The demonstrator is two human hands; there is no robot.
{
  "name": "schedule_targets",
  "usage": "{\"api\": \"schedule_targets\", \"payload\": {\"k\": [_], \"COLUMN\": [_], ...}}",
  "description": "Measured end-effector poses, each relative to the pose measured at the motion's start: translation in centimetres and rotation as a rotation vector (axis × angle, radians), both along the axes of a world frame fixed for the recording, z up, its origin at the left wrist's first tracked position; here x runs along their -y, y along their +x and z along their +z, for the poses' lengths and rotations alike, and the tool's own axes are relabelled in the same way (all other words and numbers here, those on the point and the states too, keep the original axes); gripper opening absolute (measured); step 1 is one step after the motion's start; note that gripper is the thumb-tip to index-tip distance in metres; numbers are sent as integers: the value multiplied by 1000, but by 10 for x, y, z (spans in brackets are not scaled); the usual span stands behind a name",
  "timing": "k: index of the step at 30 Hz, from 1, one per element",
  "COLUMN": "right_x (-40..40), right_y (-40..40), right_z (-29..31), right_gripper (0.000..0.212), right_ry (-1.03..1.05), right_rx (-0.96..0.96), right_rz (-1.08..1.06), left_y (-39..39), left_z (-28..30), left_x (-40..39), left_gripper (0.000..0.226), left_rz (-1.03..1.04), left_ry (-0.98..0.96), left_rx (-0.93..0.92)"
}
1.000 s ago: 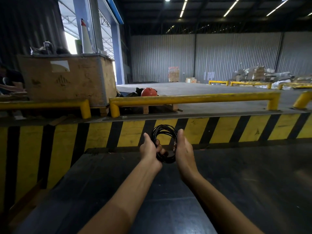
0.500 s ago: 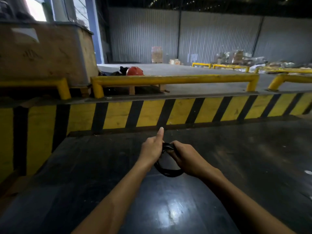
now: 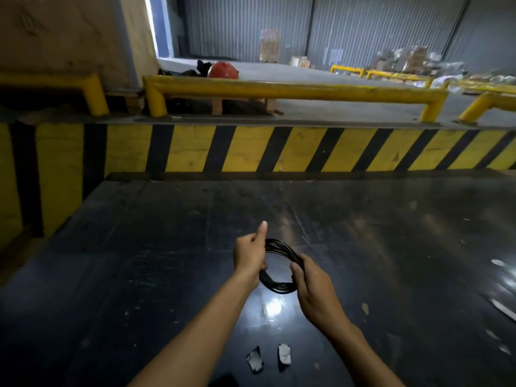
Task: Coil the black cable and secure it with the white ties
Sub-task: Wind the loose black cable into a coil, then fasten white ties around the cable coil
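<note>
Setting: warehouse floor is stretching out behind a yellow rail [image 3: 293, 90] and a yellow-and-black striped wall [image 3: 251, 149]; I am looking down at a dark, glossy table [image 3: 139, 275] with scuffs and a bright glare spot.

Cable location: I am seeing the black cable [image 3: 276, 286] being held up between both hands, just above the table and near its middle.

Left hand: my left hand [image 3: 249, 259] is closing around the left side of the coil, thumb sticking up and free.

Right hand: my right hand [image 3: 314, 289] is pinching the right side of the coil, fingers wrapped over the strands.

Cable look: it is sitting as a compact ring of several thin, shiny loops, bunched fairly evenly, with an open centre; I cannot make out the loose ends.

Progress: I am judging the coiling as done or nearly so.

Left to do: no tie is showing on the coil; two small pale pieces [image 3: 269, 357] are lying on the table near my forearms, possibly the white ties, though I cannot tell for sure. Securing looks not yet started.
</note>
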State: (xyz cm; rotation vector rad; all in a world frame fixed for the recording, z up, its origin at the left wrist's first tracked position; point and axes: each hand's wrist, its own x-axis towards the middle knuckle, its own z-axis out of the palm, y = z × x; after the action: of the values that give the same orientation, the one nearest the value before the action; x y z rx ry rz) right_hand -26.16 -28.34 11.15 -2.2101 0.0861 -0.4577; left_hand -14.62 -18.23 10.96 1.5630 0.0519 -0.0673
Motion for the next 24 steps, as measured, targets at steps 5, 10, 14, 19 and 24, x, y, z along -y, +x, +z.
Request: {"api": "schedule_targets", "payload": {"k": [5, 10, 14, 19, 24], "right_x": [19, 10, -7, -24, -13], "right_y": [7, 14, 16, 17, 31], "right_z": [-27, -48, -56, -65, -86], "right_gripper": [24, 27, 24, 28, 18], "right_ry": [-162, -229, -215, -131, -218], "right_rx": [-54, -139, -145, -249, -343], "right_rz": [33, 286, 480, 742, 691], "left_y": [-19, -41, -56, -74, -80], "left_z": [-16, -21, -32, -47, -51], "left_x": [-4, -27, -50, -83, -117], "left_gripper": [51, 68, 71, 58, 57], "left_rz": [-98, -296, -281, -173, 53], "left_ry": [197, 609, 665, 678, 736], "left_rx": [-92, 2, -98, -123, -88]}}
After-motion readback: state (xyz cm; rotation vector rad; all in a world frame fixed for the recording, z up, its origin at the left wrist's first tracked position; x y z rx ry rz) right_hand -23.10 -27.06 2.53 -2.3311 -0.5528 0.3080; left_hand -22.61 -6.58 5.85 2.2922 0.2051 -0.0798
